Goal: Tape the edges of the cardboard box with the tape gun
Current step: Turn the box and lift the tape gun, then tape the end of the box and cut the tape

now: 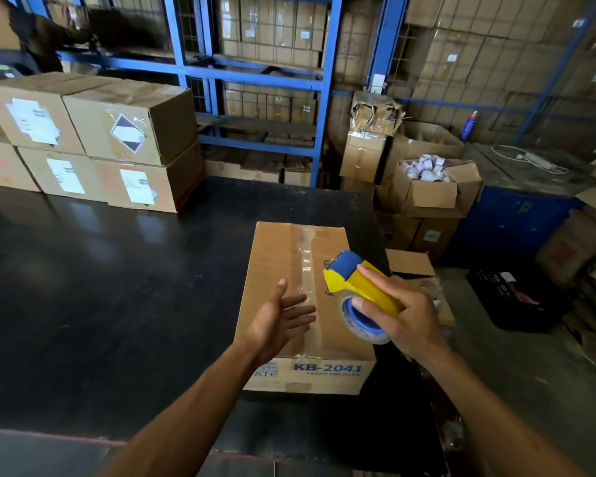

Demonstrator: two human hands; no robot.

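Note:
A closed cardboard box (pixel 276 256) marked KB-2041 lies on the black table (pixel 100 287), near its right edge. A strip of clear tape runs along the box's top centre seam. My right hand (pixel 406 316) grips a yellow and blue tape gun (pixel 355 280) with a roll of clear tape, held just above the right half of the box top. My left hand (pixel 277 321) hovers open over the near left part of the box top, fingers spread, holding nothing.
Stacked cardboard boxes (pixel 93 139) with labels stand at the table's back left. Blue metal shelving (pixel 265 80) full of cartons rises behind. To the right are open cartons (pixel 430 187), one with tape rolls, and a black crate (pixel 516 301) on the floor.

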